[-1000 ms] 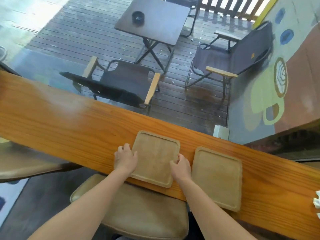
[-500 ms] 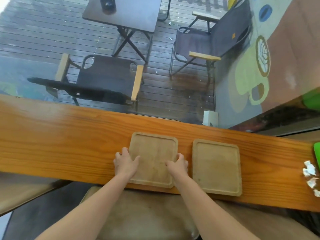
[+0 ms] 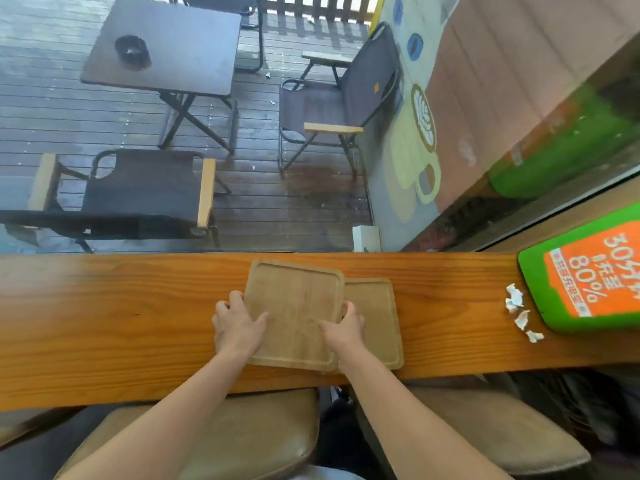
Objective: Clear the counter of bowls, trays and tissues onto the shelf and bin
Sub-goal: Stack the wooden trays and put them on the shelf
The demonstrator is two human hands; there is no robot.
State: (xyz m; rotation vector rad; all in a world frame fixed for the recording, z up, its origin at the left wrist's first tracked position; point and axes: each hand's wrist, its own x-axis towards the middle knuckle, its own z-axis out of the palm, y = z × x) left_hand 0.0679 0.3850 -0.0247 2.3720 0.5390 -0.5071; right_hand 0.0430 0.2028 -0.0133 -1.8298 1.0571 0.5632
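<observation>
Two square wooden trays lie on the long wooden counter point(image 3: 104, 323). The left tray point(image 3: 294, 306) is raised and overlaps the left part of the right tray point(image 3: 375, 317), which lies flat. My left hand point(image 3: 235, 327) grips the raised tray's left edge, thumb on top. My right hand point(image 3: 343, 329) grips its right edge, over the other tray. Several crumpled white tissue scraps point(image 3: 519, 311) lie on the counter far to the right.
A green and orange sign board point(image 3: 588, 275) rests at the counter's right end, beside the tissues. Brown cushioned stools point(image 3: 242, 434) stand under the counter's near edge. Beyond the glass are a deck, folding chairs and a dark table.
The left tray has been lifted and moved right, now overlapping the right tray. The camera view has shifted right, bringing the sign board and tissues further into view.
</observation>
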